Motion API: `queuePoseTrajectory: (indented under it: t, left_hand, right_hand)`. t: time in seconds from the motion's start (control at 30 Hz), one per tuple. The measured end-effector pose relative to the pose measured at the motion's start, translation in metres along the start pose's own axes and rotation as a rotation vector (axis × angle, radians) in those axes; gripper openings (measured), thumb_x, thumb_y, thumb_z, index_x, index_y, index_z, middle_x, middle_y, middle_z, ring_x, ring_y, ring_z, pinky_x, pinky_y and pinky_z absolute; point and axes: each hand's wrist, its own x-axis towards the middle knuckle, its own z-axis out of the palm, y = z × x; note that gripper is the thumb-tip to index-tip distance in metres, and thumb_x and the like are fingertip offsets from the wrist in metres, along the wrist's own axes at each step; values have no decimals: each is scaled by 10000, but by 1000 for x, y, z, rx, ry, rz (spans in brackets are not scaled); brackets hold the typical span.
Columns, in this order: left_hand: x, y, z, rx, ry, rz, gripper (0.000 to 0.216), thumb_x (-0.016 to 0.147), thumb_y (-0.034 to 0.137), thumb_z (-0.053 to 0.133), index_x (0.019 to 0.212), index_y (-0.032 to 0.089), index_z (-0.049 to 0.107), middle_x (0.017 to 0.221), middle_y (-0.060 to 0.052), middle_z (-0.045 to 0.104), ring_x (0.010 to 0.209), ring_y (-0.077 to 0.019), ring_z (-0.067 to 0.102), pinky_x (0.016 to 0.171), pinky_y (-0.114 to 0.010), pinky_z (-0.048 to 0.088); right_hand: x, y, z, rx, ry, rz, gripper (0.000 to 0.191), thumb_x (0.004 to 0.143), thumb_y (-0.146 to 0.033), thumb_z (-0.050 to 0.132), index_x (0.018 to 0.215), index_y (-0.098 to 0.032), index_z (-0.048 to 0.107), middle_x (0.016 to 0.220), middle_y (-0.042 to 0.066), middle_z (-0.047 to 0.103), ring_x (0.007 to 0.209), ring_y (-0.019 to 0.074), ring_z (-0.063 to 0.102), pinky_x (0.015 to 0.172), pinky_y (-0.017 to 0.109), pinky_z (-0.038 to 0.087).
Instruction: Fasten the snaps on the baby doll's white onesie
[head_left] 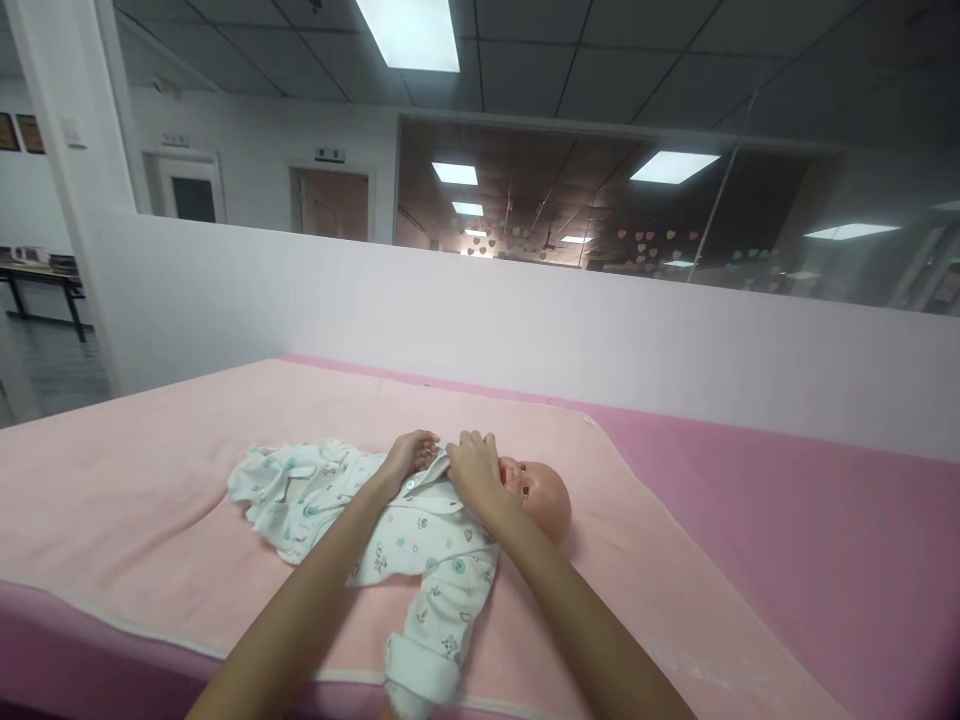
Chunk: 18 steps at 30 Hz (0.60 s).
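Observation:
A baby doll (546, 495) lies on its back with its head to the right, dressed in a white baby shirt (442, 545) with small printed figures. My left hand (409, 458) rests over the doll's chest, fingers curled at the shirt's front edge. Beside the doll's chin, my right hand (474, 468) is closed on the shirt near the collar, its fingertips partly hidden. Between both hands the front flap is lifted, and a snap shows on it. One sleeve stretches toward me with a folded cuff. White patterned cloth (300, 490) covers the doll's lower body.
Under the doll is a light pink blanket (135, 480) over a darker pink mat (810, 520). A low white wall (525, 330) runs along the far side, with a window above it. A table (45, 275) stands in the room at far left.

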Motion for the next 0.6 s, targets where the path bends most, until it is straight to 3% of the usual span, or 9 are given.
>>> queuePoseTrajectory:
  t: [0.07, 0.13, 0.23, 0.33, 0.43, 0.53, 0.6]
  left_hand:
    - [9, 0, -2, 106, 50, 0, 411, 718, 411, 404, 913, 98, 584, 752, -96, 618, 617, -154, 579, 538, -258, 443]
    - [18, 1, -4, 243, 84, 22, 377, 711, 379, 434, 949, 126, 579, 888, -113, 624, 785, -192, 589, 678, -301, 458]
    - [25, 2, -3, 470, 82, 62, 291, 675, 349, 495, 868, 164, 611, 1068, -113, 594, 1065, -261, 488, 936, -395, 330]
    - [24, -1, 1, 658, 16, 45, 281, 692, 396, 474, 681, 152, 614, 956, -132, 644, 1065, -306, 490, 987, -479, 217]
    - [16, -6, 0, 788, -44, 3, 403, 737, 470, 385, 660, 145, 611, 842, -154, 667, 937, -309, 564, 910, -471, 303]
    - [10, -7, -4, 877, -67, -40, 501, 759, 524, 300, 725, 141, 623, 861, -184, 664, 858, -314, 592, 777, -413, 389]
    - [8, -6, -7, 922, -73, -57, 534, 764, 542, 267, 752, 146, 624, 875, -183, 664, 844, -311, 596, 742, -392, 397]
  right_hand:
    - [-12, 3, -5, -2, -3, -74, 175, 816, -155, 418, 867, -177, 584, 960, 96, 593, 948, 207, 493, 818, 353, 283]
    - [-25, 5, -10, -20, -4, -148, 173, 797, -130, 420, 806, -175, 586, 869, 77, 608, 885, 192, 504, 832, 356, 269]
    - [-44, 3, -12, -38, 14, -217, 178, 771, -102, 421, 709, -167, 575, 735, 56, 608, 772, 172, 511, 863, 373, 244]
    - [-60, 8, -15, 62, 32, -211, 164, 780, -172, 451, 662, -168, 565, 700, 38, 610, 745, 159, 509, 862, 356, 255]
    - [-69, 29, -19, 293, 100, -83, 213, 817, -294, 445, 700, -182, 582, 778, 25, 628, 790, 146, 515, 851, 314, 284]
    - [-70, 62, -17, 570, 174, 173, 255, 826, -364, 424, 799, -194, 612, 894, 28, 632, 866, 148, 523, 829, 284, 322]
    - [-70, 83, -8, 823, 150, 308, 285, 798, -415, 454, 832, -190, 625, 925, 36, 636, 893, 166, 535, 799, 279, 359]
